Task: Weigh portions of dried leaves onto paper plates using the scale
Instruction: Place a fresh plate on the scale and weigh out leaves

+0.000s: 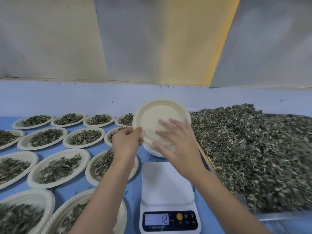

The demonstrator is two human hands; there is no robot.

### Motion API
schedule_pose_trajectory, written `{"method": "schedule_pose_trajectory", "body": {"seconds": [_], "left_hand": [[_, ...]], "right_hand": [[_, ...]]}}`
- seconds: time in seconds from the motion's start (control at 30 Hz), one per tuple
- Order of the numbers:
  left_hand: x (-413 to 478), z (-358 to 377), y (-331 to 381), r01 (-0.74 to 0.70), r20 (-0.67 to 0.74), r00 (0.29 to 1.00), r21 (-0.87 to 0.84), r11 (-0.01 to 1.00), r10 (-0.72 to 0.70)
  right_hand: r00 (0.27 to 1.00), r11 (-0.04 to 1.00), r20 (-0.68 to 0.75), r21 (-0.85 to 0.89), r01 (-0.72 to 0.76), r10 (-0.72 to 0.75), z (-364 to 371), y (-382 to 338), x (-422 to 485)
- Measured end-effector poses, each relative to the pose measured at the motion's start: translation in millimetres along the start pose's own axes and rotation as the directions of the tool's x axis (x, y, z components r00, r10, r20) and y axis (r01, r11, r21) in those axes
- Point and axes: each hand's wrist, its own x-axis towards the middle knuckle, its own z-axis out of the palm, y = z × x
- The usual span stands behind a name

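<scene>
Nearest the camera, a white scale (168, 183) sits on the blue desk (133, 191). Its platform is bare and its lit display (157, 219) shows a minus sign and 12. To its left, paper plates with heaps of dried leaves lie in rows on the desk; the closest filled plates (33, 176) are partly covered by the person's left forearm.

Beyond the scale both bare hands meet at an empty paper plate (157, 114), held in the air and tilted so its hollow face turns toward the camera. The left grip (125, 144) pinches the plate's left rim, thumb on the near side and fingers curled behind it. The right grip (175, 142) is spread wide with straight fingers laid across the plate's lower right face. It is blurred, so I cannot tell how firmly it presses. Just under the held plate, between it and the scale, the pale rim of another plate (152, 150) shows on the desk; whether it is one plate or a stack cannot be told.

To the right, a metal tray (278, 217) carries a large loose pile of dried leaves (253, 146) — grey-green, heaped above the rim and reaching from beside the scale to the far right edge.

Farther back, more filled plates line up toward the pale ledge (67, 97) at the desk's far edge, and light panels (152, 39) rise behind it.
</scene>
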Motion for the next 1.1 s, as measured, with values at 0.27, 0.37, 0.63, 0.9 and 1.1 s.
{"method": "schedule_pose_trajectory", "body": {"seconds": [0.27,0.37,0.63,0.9,1.1], "left_hand": [[-48.6,-35.4,-25.7,0.053,0.132,0.99,-0.009,0.999,-0.051],[-54.0,-39.4,-37.8,0.051,0.129,0.99,0.057,0.997,-0.058],[-42.8,-39.6,-59.0,0.15,0.069,0.984,0.193,0.97,-0.166],[-39.1,-39.7,-68.5,0.192,0.043,0.977,0.251,0.949,-0.209],[-41.2,-40.1,-70.0,0.118,0.064,0.986,0.383,0.916,-0.154]], "right_hand": [[0.663,0.405,0.228,0.638,-0.655,0.713,-23.6,1.0,-36.6],[0.576,0.359,0.235,0.585,-0.727,0.783,-21.2,4.4,-47.7],[0.521,0.403,0.197,0.432,-0.807,0.831,-5.0,14.6,-77.4],[0.475,0.381,0.188,0.384,-0.841,0.859,0.0,19.0,-83.0],[0.503,0.397,0.195,0.408,-0.822,0.842,0.0,20.4,-83.5]]}}
